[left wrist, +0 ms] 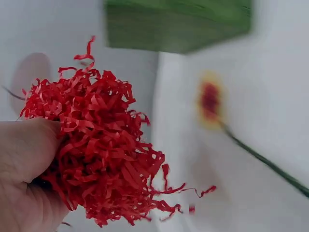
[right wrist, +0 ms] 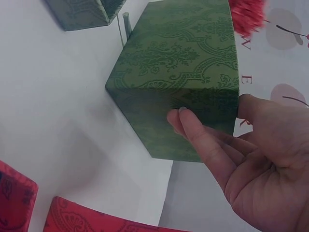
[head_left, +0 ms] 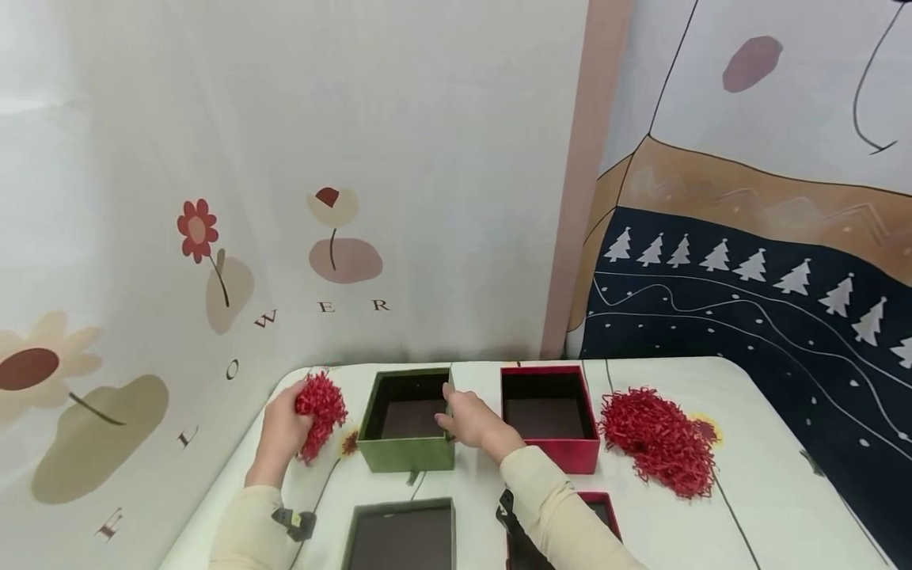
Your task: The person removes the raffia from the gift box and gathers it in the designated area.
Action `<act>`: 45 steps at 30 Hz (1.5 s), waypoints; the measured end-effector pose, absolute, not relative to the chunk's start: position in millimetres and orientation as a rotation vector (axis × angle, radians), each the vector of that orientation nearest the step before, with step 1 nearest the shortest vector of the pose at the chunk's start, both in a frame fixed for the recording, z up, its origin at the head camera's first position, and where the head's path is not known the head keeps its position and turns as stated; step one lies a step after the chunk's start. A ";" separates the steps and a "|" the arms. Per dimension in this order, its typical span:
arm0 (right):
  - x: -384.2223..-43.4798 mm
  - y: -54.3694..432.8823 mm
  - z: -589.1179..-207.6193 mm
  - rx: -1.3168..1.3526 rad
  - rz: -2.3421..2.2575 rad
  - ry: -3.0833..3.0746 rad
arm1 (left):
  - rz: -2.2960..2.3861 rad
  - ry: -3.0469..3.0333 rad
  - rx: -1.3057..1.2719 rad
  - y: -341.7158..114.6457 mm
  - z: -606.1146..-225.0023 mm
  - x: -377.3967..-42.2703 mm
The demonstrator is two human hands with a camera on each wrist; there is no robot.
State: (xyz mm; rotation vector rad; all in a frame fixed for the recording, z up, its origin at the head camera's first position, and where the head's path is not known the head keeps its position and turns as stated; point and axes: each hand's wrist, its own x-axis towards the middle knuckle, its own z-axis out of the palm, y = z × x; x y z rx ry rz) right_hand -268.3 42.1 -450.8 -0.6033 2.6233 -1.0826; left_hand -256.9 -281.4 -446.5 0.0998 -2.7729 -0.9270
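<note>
My left hand grips a clump of red shredded paper to the left of a green box. In the left wrist view, loose strands of this paper stick out past the thumb. My right hand pinches the right wall of the same green box. The right wrist view has the fingers against the patterned outer side of the box and the thumb at its rim. The box is open at the top, with a dark interior in which no paper shows.
A red open box stands right of the green one. Nearer me lie a green lid or box and a red one, partly behind my right sleeve. A heap of red shredded paper lies at the right on the flower-print tablecloth.
</note>
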 end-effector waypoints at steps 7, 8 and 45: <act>-267.5 39.0 -455.4 -0.600 -1.104 2.605 | -0.887 -2.917 0.184 -298.3 -495.7 -246.2; -267.1 38.8 -456.1 -0.600 -1.107 2.603 | -0.881 -2.928 0.188 -299.1 -499.8 -245.0; -232.9 63.7 -453.4 -0.662 -1.059 2.964 | -0.522 -2.964 0.102 -219.9 -442.3 -211.3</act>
